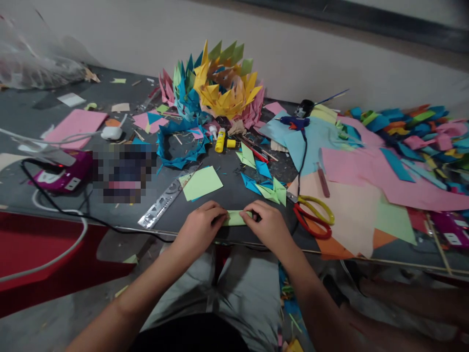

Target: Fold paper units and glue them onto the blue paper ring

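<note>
A light green folded paper strip (pixel 234 218) lies at the table's front edge, between my two hands. My left hand (pixel 205 219) pinches its left end, fingers closed. At the other end my right hand (pixel 264 221) grips the strip between thumb and curled fingers. Just beyond the hands are a stack of light green paper (pixel 202 183), a clear ruler (pixel 163 203) and folded green and blue paper pieces (pixel 269 190). Scissors with red and yellow handles (pixel 315 215) rest right of my right hand.
Ringed paper structures (pixel 227 95) stand at the back, with a blue paper ring (pixel 179 156) before them. A glue stick (pixel 220 140) stands mid-table. A blue glue gun (pixel 294 122) and its cord lie right, near pink paper sheets (pixel 351 166). A purple power strip (pixel 64 173) sits left.
</note>
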{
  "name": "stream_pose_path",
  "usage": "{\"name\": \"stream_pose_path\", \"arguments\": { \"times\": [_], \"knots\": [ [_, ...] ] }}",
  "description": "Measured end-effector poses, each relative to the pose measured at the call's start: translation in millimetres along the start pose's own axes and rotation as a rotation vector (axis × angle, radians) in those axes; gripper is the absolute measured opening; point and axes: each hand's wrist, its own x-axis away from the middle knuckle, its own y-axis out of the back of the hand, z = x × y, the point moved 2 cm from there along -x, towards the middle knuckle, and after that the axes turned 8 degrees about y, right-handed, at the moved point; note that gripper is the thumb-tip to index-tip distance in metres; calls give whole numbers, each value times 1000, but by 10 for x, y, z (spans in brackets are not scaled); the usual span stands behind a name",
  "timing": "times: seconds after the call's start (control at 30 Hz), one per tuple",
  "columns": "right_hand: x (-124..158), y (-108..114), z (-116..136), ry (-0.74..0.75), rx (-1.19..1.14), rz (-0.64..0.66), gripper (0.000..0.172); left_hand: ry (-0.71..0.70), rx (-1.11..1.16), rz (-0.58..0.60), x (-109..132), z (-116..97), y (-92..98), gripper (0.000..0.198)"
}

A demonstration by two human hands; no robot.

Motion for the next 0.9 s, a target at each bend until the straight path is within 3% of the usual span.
{"name": "stream_pose_path", "arguments": {
  "times": [0.63, 0.73, 0.9],
  "knots": [
    [-81, -11, -17, -115, 51, 23, 16, 109, -135, 29, -110, -49, -31, 12],
    [-81, 15, -46, -148, 75, 48, 24, 69, -182, 43, -107, -25, 5, 13],
    [-67, 70, -71, -191, 254, 99, 34, -150, -354, 83, -113, 83, 154, 14]
  ]
}}
